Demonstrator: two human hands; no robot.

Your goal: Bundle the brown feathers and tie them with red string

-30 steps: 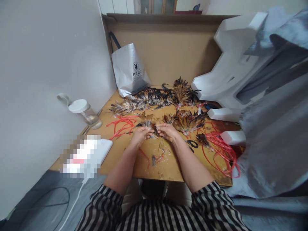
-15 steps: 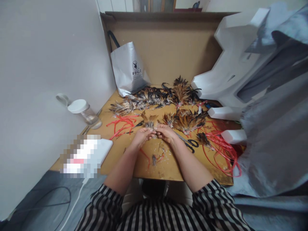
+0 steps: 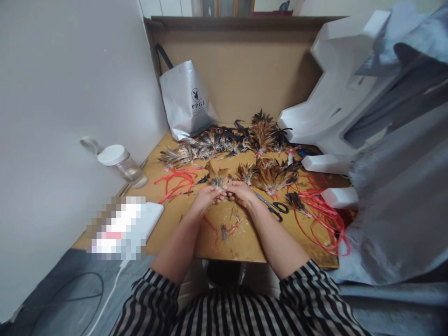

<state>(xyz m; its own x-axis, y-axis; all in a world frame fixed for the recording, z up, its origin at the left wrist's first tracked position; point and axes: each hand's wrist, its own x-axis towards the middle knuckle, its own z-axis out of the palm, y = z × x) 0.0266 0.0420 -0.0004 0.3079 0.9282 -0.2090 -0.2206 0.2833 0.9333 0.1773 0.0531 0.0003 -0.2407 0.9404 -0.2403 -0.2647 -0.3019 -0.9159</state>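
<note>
Both hands meet over the middle of the table, pinching the base of a small bunch of brown feathers (image 3: 218, 174). My left hand (image 3: 207, 196) is closed on its left side, and my right hand (image 3: 241, 192) is closed on its right. The feather tips fan out away from me. Close to my right wrist lie black-handled scissors (image 3: 276, 209). Beyond my right hand sits a pile of brown feather bunches (image 3: 271, 176). Red plastic strips (image 3: 178, 179) lie left of the feathers. Feather scraps (image 3: 229, 229) are strewn between my forearms.
Dark and speckled feathers (image 3: 213, 142) line the back, near a silver bag (image 3: 185, 100). A clear bottle (image 3: 122, 163) and a blurred device (image 3: 152, 219) with a cable stand left. Red strips (image 3: 325, 217) tangle at right, beside white foam pieces (image 3: 341, 198).
Hardly anything differs. The hands stay on the feather bunch with only a tiny shift of the fingers, and the whole view has moved very slightly.
</note>
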